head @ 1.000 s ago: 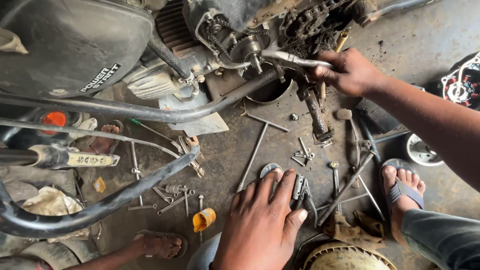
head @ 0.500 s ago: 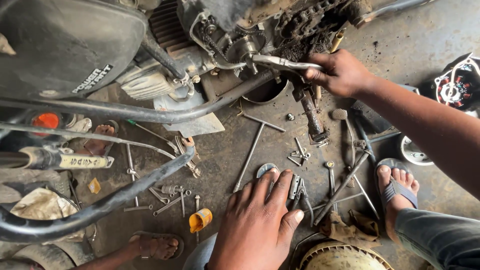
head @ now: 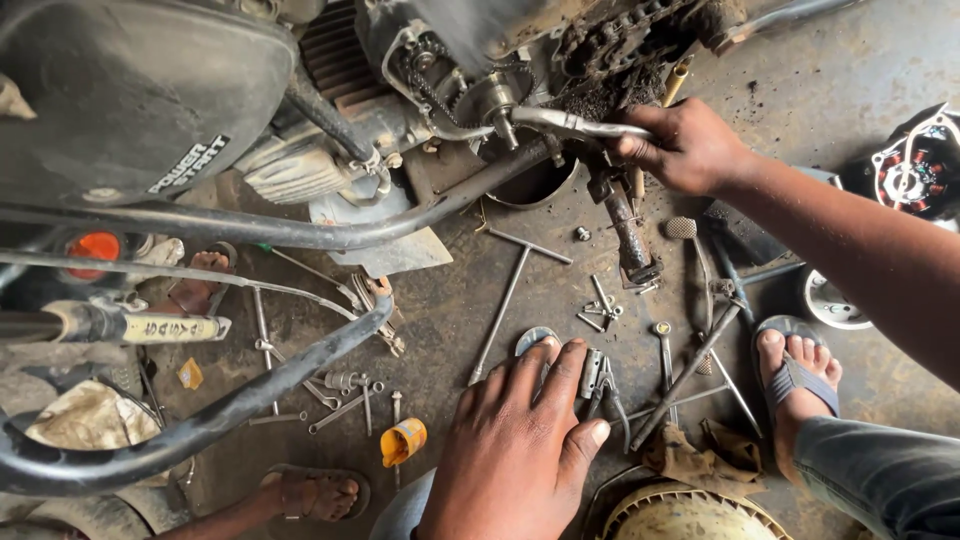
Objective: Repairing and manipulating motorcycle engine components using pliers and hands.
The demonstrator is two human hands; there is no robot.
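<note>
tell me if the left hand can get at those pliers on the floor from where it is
Probably yes. The left hand lies flat on the floor with its thumb beside the pliers, and nothing covers them. The right hand is up at the engine lever, out of the way.

Motorcycle repair workshop, stripped engine [head: 450, 90], greasy chain [head: 620, 35], hand tools [head: 600, 380] strewn on stained concrete floor [head: 830, 70]

One view only, worn on the head, looking steeply down and slightly forward from close above. Oily grey concrete floor [head: 860, 70] fills the lower and right frame; dark, greasy motorcycle engine with exposed chain sprocket [head: 490, 95] crowds the top edge. Bare left hand [head: 520, 450] nearest, bottom centre; bare right hand [head: 685, 145] farther, upper right.
</note>
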